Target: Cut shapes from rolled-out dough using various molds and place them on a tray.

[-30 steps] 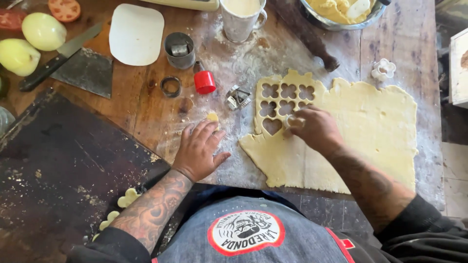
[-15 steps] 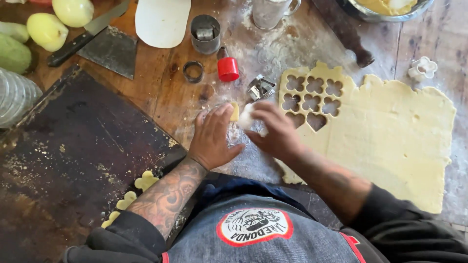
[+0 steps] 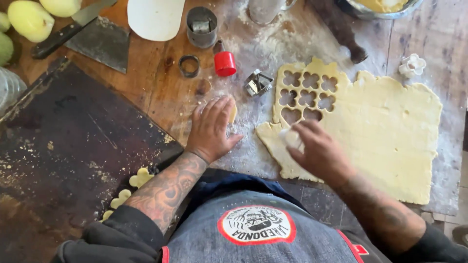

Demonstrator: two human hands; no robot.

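1. While the left hand lies flat and spread on the floured wooden table, a small dough piece peeks out at its fingertips. It's pressed down, not gripping anything.
2. Right hand is over the near edge of the rolled dough sheet, fingers curled round a small pale cookie cutter, so it's closed on that.
3. Progress-wise, I'd say early days: only one corner of the sheet has cut-out holes, a cluster of flower shapes plus a heart or two. Most of the sheet is uncut.
4. A few cut cookies sit at the near edge of the dark baking tray, which has tons of room left.
5. Spare cutters are scattered around: a metal one, a white flower one, and a red-capped one.
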